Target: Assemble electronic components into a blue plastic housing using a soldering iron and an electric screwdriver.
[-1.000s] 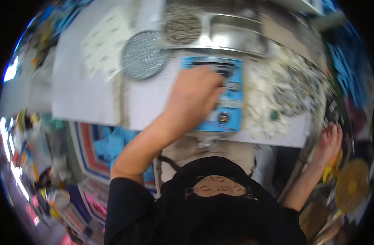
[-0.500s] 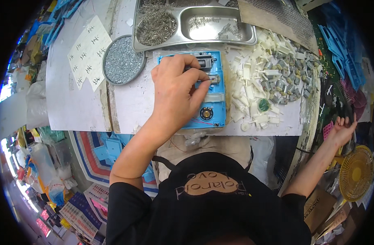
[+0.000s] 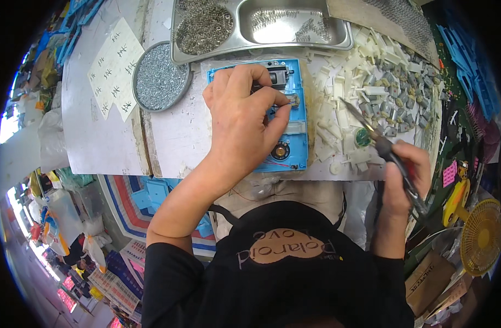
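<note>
A blue plastic housing (image 3: 300, 112) lies on the table in front of me, with a small round speaker (image 3: 280, 150) and red wires near its lower end. My left hand (image 3: 234, 117) rests over its left side. Its thumb and index finger are pinched together at a small metallic part (image 3: 294, 100) in the housing; what they grip is too small to make out. In my right hand (image 3: 406, 177) is a soldering iron (image 3: 384, 145) with a dark handle, held over the white parts to the right. Its tip points up and left, apart from the housing.
White plastic pieces and small grey motors (image 3: 409, 87) are heaped right of the housing. A steel tray (image 3: 236, 41) with small springs stands behind it. Left of that are a round dish of screws (image 3: 162, 76) and a marked paper sheet (image 3: 111, 71). A yellow fan (image 3: 482, 238) stands at far right.
My right hand has come in from the far right toward the housing and now carries the soldering iron. My left hand stays pinched at the same spot in the housing.
</note>
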Tool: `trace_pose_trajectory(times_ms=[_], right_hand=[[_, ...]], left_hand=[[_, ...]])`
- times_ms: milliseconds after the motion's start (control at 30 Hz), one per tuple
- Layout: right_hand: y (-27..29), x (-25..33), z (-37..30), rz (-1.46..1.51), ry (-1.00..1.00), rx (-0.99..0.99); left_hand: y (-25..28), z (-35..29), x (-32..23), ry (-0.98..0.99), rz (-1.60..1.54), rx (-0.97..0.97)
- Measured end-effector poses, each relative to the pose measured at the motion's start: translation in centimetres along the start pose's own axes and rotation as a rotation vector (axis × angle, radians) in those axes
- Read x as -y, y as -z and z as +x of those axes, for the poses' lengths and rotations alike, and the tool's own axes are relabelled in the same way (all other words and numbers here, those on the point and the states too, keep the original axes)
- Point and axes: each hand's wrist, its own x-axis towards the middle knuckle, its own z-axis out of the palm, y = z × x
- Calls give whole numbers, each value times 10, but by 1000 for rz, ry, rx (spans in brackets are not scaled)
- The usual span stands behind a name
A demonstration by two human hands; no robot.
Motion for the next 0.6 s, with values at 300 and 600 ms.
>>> trace_pose_trajectory(times_ms=[300,600], right_hand=[[-37,-11,25,49,87,208],[-41,-10,28,32,112,226]], left_hand=[[-3,5,0,-7,58,-4],[1,10,-3,-21,109,33]])
